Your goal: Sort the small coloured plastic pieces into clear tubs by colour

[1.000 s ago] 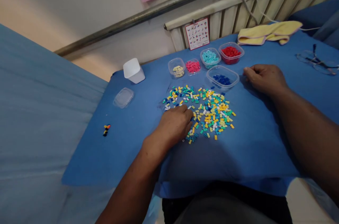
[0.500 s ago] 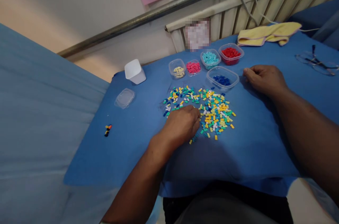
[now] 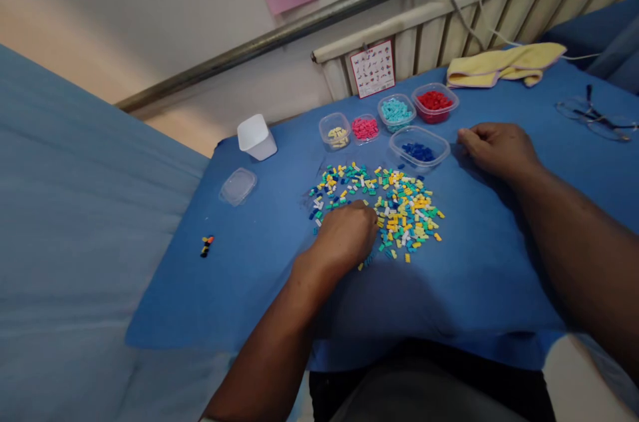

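Note:
A heap of small bricks (image 3: 399, 202) in yellow, green, white and blue lies on the blue cloth (image 3: 474, 262). My left hand (image 3: 347, 235) rests knuckles-up on the heap's near left side, its fingers curled down into the pieces and hidden. My right hand (image 3: 499, 148) lies on the cloth to the right of a clear tub of dark blue bricks (image 3: 419, 148), fingers curled under in a loose fist. Behind stand tubs of yellow bricks (image 3: 334, 131), pink bricks (image 3: 365, 127), light blue bricks (image 3: 396, 109) and red bricks (image 3: 434, 101).
A white cup (image 3: 256, 136) and a clear lid (image 3: 238, 186) sit at the cloth's left. A small stack of bricks (image 3: 206, 246) lies near the left edge. A yellow towel (image 3: 504, 64) and glasses (image 3: 596, 117) are at the right; a radiator (image 3: 474, 22) runs behind.
My left hand has shifted slightly right and forward over the heap. My right hand has stayed where it was.

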A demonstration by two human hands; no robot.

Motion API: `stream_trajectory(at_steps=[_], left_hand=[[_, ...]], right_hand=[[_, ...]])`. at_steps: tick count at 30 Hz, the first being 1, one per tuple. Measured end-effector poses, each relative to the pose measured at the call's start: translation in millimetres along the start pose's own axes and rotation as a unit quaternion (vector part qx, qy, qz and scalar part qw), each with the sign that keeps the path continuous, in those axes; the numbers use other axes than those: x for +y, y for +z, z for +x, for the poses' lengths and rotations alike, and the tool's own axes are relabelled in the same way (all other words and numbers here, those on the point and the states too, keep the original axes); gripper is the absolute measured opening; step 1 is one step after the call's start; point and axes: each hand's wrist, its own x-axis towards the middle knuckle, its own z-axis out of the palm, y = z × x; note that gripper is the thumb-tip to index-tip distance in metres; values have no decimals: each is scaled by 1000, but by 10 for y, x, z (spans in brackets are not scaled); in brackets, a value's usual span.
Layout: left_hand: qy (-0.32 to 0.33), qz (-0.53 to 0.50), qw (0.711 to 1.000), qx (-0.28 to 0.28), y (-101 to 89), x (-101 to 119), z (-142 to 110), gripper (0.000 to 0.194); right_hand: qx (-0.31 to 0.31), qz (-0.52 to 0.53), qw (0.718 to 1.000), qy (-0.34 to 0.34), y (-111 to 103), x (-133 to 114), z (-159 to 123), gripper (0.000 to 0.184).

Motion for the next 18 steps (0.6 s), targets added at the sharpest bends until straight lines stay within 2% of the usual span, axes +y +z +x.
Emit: stream_trajectory(at_steps=[6,12,15,18], left_hand=[[6,-21,1000,5,3,46,-69,21],[25,-105,993,43,-48,-82,-98,17],[44,-171,981,87,-145,-138,8,12],[58,-225,961,147,-295,-114,279,10]], right_hand=[[0,7,1000,5,-3,-2,3,44],[3,5,1000,-2,23,24,27,46],[5,-2,1000,-3,44,46,47,47],[4,-1,1000,-15,58,68,61,48]])
